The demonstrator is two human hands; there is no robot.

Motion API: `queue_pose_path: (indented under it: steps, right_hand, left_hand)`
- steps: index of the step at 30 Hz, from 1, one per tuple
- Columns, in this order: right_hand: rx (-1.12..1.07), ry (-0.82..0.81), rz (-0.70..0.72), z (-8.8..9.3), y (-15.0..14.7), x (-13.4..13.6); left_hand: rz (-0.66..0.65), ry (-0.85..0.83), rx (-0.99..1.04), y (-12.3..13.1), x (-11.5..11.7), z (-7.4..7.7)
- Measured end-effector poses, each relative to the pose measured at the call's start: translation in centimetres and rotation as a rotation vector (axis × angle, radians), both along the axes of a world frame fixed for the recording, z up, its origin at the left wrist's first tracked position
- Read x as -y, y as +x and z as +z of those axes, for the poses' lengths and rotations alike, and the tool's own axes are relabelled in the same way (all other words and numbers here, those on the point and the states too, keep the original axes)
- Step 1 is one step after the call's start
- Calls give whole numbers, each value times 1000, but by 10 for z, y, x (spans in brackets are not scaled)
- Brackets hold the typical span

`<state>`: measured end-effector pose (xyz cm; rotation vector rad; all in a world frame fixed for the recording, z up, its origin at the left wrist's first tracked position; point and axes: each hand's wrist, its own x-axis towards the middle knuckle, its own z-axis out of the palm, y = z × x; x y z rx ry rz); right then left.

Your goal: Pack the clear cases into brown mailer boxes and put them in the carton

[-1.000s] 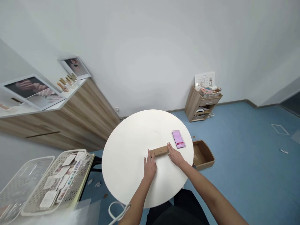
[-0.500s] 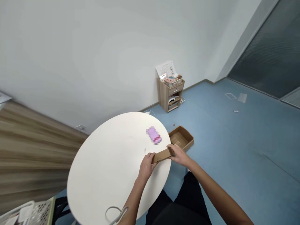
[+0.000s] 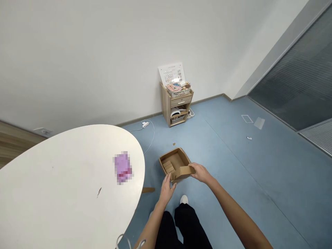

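Note:
A small brown cardboard box (image 3: 185, 171) is in my right hand (image 3: 201, 173), whose fingers close on its right end. My left hand (image 3: 166, 189) is close by the box's left end, thumb and fingers apart; whether a fingertip touches the box I cannot tell. Both hands are past the table edge, in front of a larger open cardboard box (image 3: 182, 154) on the floor. Several small brown cardboard boxes (image 3: 169, 166) lie inside its left part. The held box hides the near side of the larger one.
To my left stands a white round table (image 3: 64, 148) with a blurred-out purple item (image 3: 122, 167) and a small dark mark. A wooden cabinet (image 3: 166, 103) carrying a basket is by the wall. A white cable with a power strip (image 3: 145, 124) lies on the blue floor.
My hands have moved from over the table to the floor box, carrying the small box. My left hand has loosened from its end. The view has shifted right.

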<state>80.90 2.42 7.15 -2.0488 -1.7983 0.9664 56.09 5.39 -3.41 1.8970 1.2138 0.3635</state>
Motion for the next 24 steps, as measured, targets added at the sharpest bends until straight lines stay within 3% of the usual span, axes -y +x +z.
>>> queue_pose_path:
  steps: [4, 8, 14, 18, 21, 24]
  right_hand:
    - [163, -23, 34, -78, 22, -55]
    - [234, -27, 82, -183, 25, -102]
    - [270, 86, 163, -342, 9, -169]
    - [265, 73, 250, -444, -13, -213]
    - [186, 5, 302, -514, -32, -233]
    - [124, -56, 339, -569, -47, -238]
  left_hand:
    - [-14, -99, -358, 23, -30, -69]
    - [-78, -51, -587, 39, -55, -147]
    - [-190, 136, -723, 65, -79, -297]
    - [-249, 198, -776, 73, -95, -392]
    - [-230, 221, -837, 74, -100, -443]
    - [-219, 235, -897, 74, -101, -474]
